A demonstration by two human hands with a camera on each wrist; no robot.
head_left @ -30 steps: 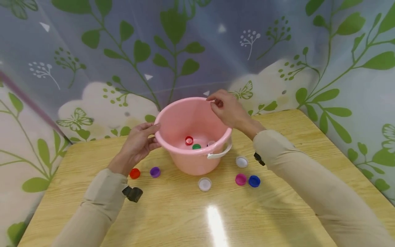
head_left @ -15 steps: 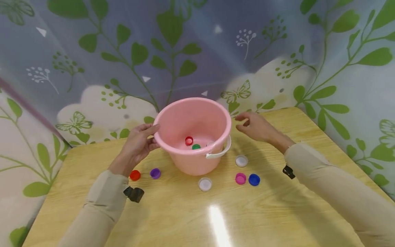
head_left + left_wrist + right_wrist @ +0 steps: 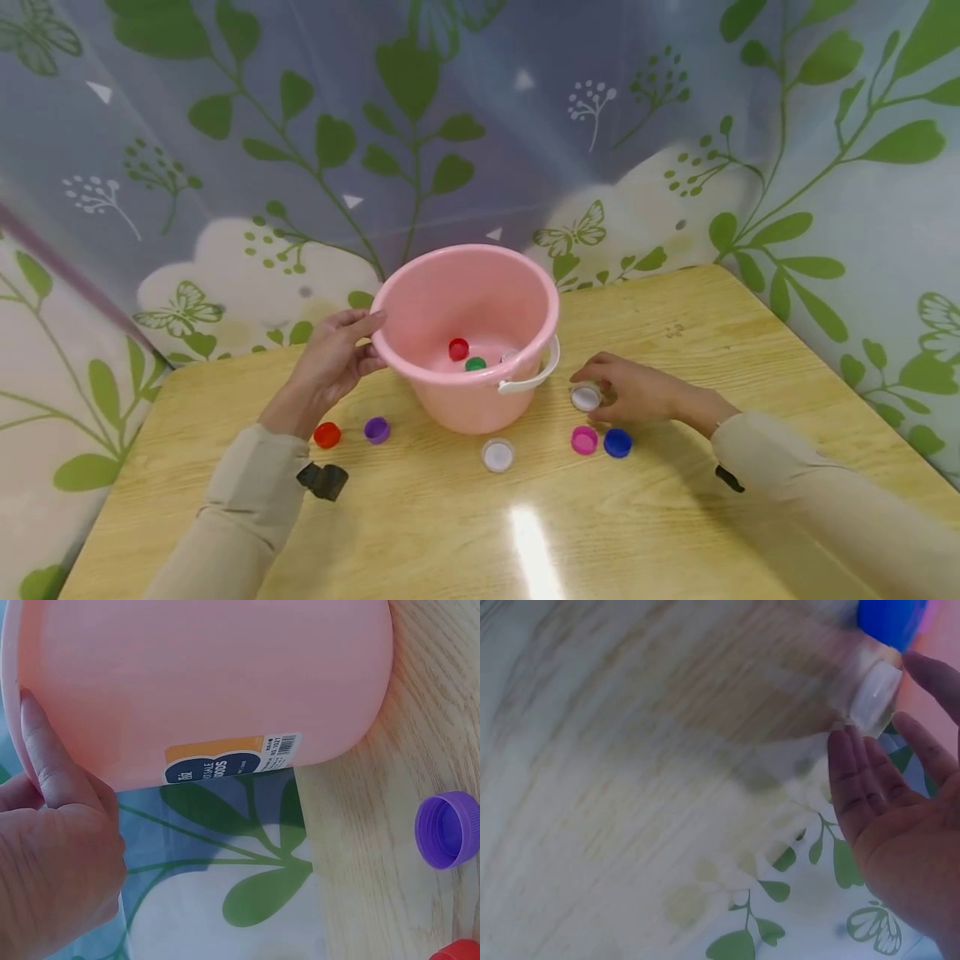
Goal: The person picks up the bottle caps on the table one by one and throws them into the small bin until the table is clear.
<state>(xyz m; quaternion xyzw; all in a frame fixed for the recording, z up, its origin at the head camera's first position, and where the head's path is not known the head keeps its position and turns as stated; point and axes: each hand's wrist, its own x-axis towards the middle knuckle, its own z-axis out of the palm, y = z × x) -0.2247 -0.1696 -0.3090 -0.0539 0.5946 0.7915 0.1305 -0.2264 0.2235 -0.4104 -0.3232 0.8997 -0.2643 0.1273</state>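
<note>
A pink bucket (image 3: 468, 406) stands on the wooden table, tipped a little toward me. My left hand (image 3: 330, 362) holds its left rim, thumb (image 3: 49, 742) laid along the inside and fingers outside. To the right of the bucket, my right hand (image 3: 641, 390) has thumb and fingers around the sides of a white bottle cap (image 3: 585, 397), which sits at table level. The right wrist view shows the fingertips right at the edge of this cap (image 3: 876, 696). Inside the bucket lie a red cap (image 3: 458, 349), a green cap (image 3: 476, 364) and a pale cap, partly hidden by the rim.
A pink cap (image 3: 584, 440) and a blue cap (image 3: 618, 443) lie just in front of the right hand. Another white cap (image 3: 498, 455) is before the bucket; purple (image 3: 377, 430) and orange-red (image 3: 327, 435) caps lie left. The bucket's white handle (image 3: 531, 379) hangs at its right side.
My right hand has moved from above the bucket's right rim, out to the right and down to the white bottle cap. The left hand keeps its hold on the rim.
</note>
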